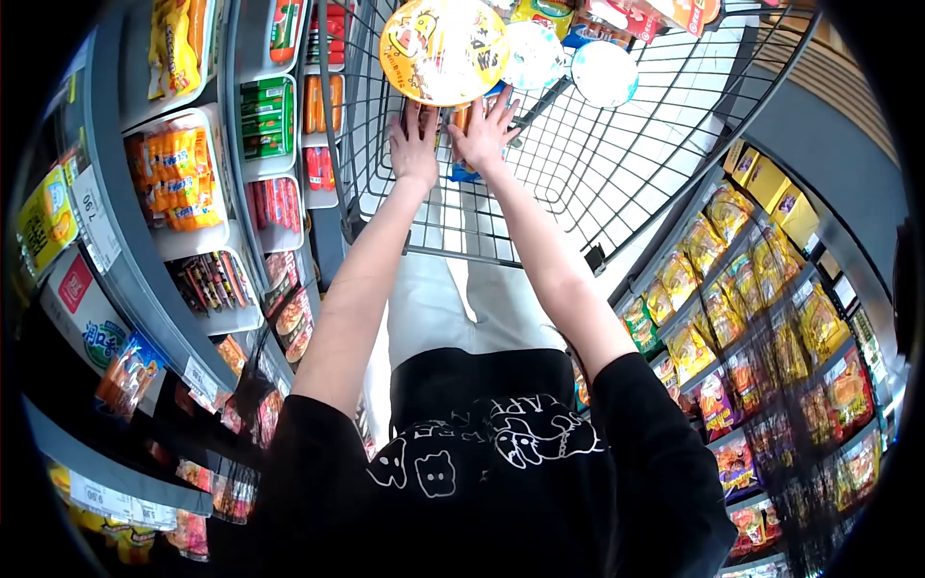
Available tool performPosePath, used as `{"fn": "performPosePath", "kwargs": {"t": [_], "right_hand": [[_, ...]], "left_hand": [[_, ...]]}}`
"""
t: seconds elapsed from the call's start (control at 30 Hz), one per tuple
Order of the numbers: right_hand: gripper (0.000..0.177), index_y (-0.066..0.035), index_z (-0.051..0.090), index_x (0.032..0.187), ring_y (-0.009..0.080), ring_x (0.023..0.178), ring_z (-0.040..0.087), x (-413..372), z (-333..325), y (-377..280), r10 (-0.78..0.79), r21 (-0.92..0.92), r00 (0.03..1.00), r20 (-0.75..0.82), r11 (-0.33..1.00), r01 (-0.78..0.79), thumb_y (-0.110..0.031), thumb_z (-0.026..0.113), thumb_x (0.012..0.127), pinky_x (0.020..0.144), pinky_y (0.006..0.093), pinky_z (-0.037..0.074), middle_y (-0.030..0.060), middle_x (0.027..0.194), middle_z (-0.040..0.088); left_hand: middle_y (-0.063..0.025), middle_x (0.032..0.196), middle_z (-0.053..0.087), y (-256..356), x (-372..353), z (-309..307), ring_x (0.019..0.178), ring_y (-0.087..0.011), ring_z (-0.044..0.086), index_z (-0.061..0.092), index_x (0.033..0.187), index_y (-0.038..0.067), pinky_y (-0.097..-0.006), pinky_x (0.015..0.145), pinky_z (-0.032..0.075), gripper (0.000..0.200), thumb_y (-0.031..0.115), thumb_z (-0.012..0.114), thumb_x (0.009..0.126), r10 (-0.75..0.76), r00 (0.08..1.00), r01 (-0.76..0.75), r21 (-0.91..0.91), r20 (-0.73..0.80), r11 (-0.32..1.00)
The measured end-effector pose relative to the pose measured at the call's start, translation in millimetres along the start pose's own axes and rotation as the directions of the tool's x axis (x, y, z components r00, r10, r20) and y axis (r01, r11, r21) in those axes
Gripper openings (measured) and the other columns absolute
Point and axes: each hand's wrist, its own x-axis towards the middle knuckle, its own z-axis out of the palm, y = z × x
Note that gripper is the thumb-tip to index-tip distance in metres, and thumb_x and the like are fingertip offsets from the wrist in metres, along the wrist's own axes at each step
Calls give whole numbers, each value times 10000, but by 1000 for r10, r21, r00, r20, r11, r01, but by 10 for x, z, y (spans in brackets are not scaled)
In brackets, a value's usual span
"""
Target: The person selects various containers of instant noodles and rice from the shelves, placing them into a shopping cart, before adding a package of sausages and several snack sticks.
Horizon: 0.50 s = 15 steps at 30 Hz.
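Both hands reach into a black wire shopping cart [617, 159]. My left hand [414, 154] has its fingers stretched forward, their tips at the near edge of a yellow and orange round tub [444, 48] with a printed lid. Beside it, my right hand [484, 135] is spread, fingers apart, close to the same tub. Between the hands shows part of an orange packet [461, 119], with a blue wrapper [465, 174] just below; the right hand partly covers them. Two white and blue round lids [605, 74] sit right of the tub.
More colourful packets [631, 17] fill the cart's far end. On the left, shelves hold white trays of wrapped sausages [173, 173] and green packs [267, 118]. Racks of yellow snack bags [737, 279] line the right side. The cart's near rim crosses before my legs.
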Motion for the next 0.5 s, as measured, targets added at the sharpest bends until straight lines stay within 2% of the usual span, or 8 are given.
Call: {"fn": "performPosePath", "kwargs": {"t": [0.07, 0.1, 0.13, 0.27, 0.33, 0.4, 0.47, 0.5], "right_hand": [[916, -289, 97, 1383, 457, 1284, -83, 44, 2, 18, 5, 126, 998, -60, 992, 2, -448, 660, 677, 916, 696, 92, 228, 1414, -79], [906, -173, 119, 1377, 463, 1281, -83, 56, -7, 12, 21, 80, 999, -34, 997, -18, -516, 615, 701, 935, 676, 64, 252, 1401, -101], [906, -173, 119, 1377, 463, 1281, -83, 53, 6, -17, 12, 83, 999, -38, 997, -8, -516, 615, 701, 935, 676, 64, 252, 1401, -101], [991, -56, 42, 1382, 388, 1314, -34, -48, 101, -200, 350, 213, 909, -225, 928, -305, -510, 607, 706, 997, 596, 55, 247, 1412, -62], [889, -83, 100, 1384, 345, 1326, 6, -140, 133, -141, 60, -54, 938, -341, 995, -84, -488, 566, 744, 1010, 584, 47, 191, 1433, 28], [792, -142, 175, 1378, 271, 1332, 76, -281, 18, 42, -425, -383, 901, -87, 849, 363, -482, 536, 761, 1023, 576, 16, 93, 1443, 113], [816, -151, 149, 1386, 286, 1333, 63, -194, -31, 165, -524, -214, 850, -55, 838, 503, -493, 535, 753, 1021, 585, 13, 110, 1445, 95], [816, -151, 149, 1386, 286, 1333, 63, -209, 8, 182, -531, -214, 846, -46, 833, 511, -493, 535, 753, 1021, 585, 13, 110, 1445, 95]], "left_hand": [[-52, 1458, -63, 15, 2, -53, 1330, -302, 51, 47, 1395, 259, -496, 1032, 168, 754, 257, 506, 797, 161, 984, -174, 239, 73, 955], [-52, 1458, -63, 4, -19, -69, 1330, -302, 51, 47, 1395, 259, -496, 1032, 168, 754, 257, 506, 797, 155, 986, -166, 241, 63, 956], [-47, 1458, -20, -10, -67, -74, 1331, -281, 47, 81, 1393, 250, -511, 1019, 185, 778, 314, 547, 773, 114, 985, -139, 193, 133, 971], [-41, 1458, 20, 4, -142, 17, 1335, -249, 44, 146, 1385, 236, -520, 1018, 175, 782, 417, 575, 756, 84, 988, -117, 266, 132, 957], [-35, 1460, 23, 50, -152, -8, 1340, -217, 33, 211, 1371, 194, -519, 1029, 136, 722, 419, 547, 773, 154, 985, -168, 291, 73, 942], [-26, 1459, 43, 135, -123, -55, 1339, -217, 42, 257, 1359, 157, -519, 1038, 105, 700, 429, 531, 775, 149, 955, -240, 372, 257, 897], [-54, 1459, 22, 205, -128, -83, 1341, -226, 31, 257, 1362, 149, -548, 1035, 55, 695, 466, 500, 793, 82, 874, -216, 232, 479, 949], [-54, 1459, 22, 195, -158, -69, 1341, -226, 31, 257, 1362, 149, -548, 1035, 55, 695, 466, 500, 793, 76, 873, -208, 225, 482, 952]]}}
